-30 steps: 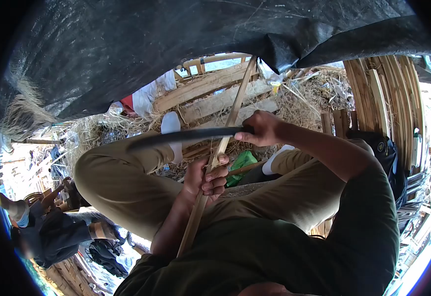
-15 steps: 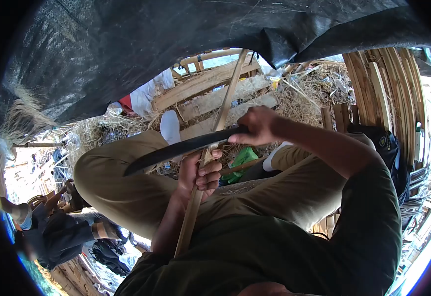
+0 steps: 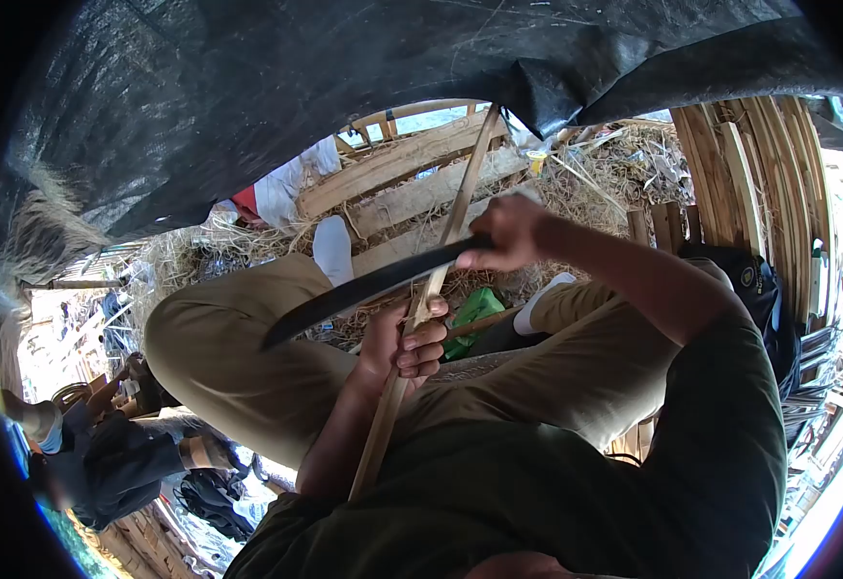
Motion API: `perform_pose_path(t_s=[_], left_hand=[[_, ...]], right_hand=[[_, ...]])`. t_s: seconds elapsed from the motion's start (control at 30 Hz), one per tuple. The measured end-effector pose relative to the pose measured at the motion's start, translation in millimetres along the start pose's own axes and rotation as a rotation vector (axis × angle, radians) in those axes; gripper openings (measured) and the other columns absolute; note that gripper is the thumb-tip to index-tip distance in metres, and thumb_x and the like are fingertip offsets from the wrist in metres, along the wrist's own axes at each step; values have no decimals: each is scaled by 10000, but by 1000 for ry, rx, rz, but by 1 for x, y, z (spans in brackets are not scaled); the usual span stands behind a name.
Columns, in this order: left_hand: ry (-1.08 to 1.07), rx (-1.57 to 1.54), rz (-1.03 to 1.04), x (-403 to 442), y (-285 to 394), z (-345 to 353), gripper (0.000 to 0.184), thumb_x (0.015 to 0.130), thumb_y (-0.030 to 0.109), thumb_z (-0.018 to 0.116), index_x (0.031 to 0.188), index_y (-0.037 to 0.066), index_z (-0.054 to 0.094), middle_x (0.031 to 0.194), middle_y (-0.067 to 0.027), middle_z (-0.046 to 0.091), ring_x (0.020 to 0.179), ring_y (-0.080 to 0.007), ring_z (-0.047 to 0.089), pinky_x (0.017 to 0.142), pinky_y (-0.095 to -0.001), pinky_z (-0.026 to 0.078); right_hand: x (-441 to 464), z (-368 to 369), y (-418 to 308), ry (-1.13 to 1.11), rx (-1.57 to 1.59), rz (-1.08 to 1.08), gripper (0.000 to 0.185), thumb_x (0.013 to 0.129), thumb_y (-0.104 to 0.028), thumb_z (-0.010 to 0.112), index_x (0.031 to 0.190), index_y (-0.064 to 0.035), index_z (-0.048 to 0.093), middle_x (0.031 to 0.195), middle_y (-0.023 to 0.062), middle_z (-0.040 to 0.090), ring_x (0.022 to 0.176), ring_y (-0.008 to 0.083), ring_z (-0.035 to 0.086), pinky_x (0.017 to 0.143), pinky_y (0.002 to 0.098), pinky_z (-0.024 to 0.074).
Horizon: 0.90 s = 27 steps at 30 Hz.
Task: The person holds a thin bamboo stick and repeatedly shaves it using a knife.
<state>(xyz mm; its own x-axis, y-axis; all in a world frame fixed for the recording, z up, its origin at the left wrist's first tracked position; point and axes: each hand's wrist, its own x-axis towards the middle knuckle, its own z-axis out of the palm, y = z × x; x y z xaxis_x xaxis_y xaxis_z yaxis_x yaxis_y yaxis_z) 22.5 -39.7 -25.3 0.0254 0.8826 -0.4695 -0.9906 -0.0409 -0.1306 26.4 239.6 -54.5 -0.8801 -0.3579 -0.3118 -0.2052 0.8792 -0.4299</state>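
Wooden strip (image 3: 433, 287) runs through the left hand (image 3: 419, 353), clenched round it (right hand (image 3: 508, 234) gripping a black blade (image 3: 373, 287)).

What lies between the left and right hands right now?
The head view shows the machete blade crossing the wooden strip between the left hand and the right hand.

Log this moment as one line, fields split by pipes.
left hand: grips long pale wooden strip | right hand: grips long dark curved blade | view: blade crosses strip beyond left hand | nearby: crumpled green plastic
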Motion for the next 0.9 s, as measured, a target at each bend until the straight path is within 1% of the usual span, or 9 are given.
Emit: perform_pose_path(t_s=[0.03, 0.07, 0.17, 0.3, 0.47, 0.63, 0.77, 0.83, 0.9], left_hand=[[13, 3, -4, 0, -2, 1, 266, 1031, 302, 331, 971, 139, 531, 514, 70, 383, 334, -48, 301, 315, -207, 265], [25, 12, -7, 0, -3, 3, 264, 1030, 300, 330, 970, 140, 531, 513, 70, 383, 334, -50, 300, 316, -209, 264], [10, -2, -13, -2, -3, 2, 257, 1028, 287, 334, 977, 138, 536, 514, 64, 387, 335, -55, 310, 317, -211, 275], [-84, -56, 9, -2, -3, -5, 257, 1031, 261, 324, 1038, 101, 525, 532, 38, 425, 352, -69, 366, 337, -209, 312], [-18, -27, 4, -1, -2, 2, 256, 1028, 287, 340, 977, 136, 541, 514, 61, 392, 339, -56, 322, 317, -208, 289], [-7, -15, -4, -1, -3, -1, 240, 1025, 294, 359, 989, 141, 540, 524, 66, 399, 344, -46, 328, 315, -196, 287], [-37, 9, 18, -4, -3, -5, 240, 1028, 309, 364, 987, 141, 532, 533, 70, 409, 347, -40, 330, 314, -194, 283], [-38, 3, 33, -3, -2, -2, 245, 1030, 312, 363, 987, 139, 531, 528, 69, 405, 344, -40, 326, 313, -192, 281], [-16, -8, 42, -4, -4, 1, 249, 1031, 314, 362, 988, 136, 531, 521, 66, 401, 341, -41, 324, 313, -190, 281]], right_hand=[[4, -5, 14, -30, -48, 3, 738, 904, -710, 466, 753, -22, 684, 594, 149, 617, 605, 360, 645, 644, 483, 535], [6, -8, 28, -63, -53, 187, 868, 875, -810, 370, 834, -16, 718, 690, 176, 664, 749, 363, 694, 713, 471, 549], [15, -1, 98, -56, 105, 595, 870, 881, -805, 367, 851, -10, 720, 735, 182, 673, 786, 362, 696, 723, 462, 548], [10, -8, 59, -118, 103, 497, 869, 891, -801, 340, 840, -20, 717, 747, 185, 669, 785, 349, 690, 736, 461, 547], [-3, 9, 1, -33, 86, -49, 832, 897, -789, 353, 848, -47, 725, 752, 171, 672, 762, 338, 683, 729, 475, 543], [10, -4, 83, -146, 73, 565, 859, 880, -804, 375, 794, -22, 719, 749, 175, 678, 780, 320, 698, 731, 474, 545], [6, -3, 72, -87, 189, 591, 893, 903, -797, 323, 763, -5, 710, 721, 163, 669, 741, 306, 693, 724, 464, 542], [1, -9, 22, -147, 241, 429, 884, 902, -801, 311, 804, -21, 717, 697, 162, 650, 704, 312, 672, 700, 468, 544], [-5, 23, 4, 22, 306, 49, 750, 912, -734, 435, 759, -43, 683, 609, 121, 625, 563, 285, 625, 562, 447, 518]])
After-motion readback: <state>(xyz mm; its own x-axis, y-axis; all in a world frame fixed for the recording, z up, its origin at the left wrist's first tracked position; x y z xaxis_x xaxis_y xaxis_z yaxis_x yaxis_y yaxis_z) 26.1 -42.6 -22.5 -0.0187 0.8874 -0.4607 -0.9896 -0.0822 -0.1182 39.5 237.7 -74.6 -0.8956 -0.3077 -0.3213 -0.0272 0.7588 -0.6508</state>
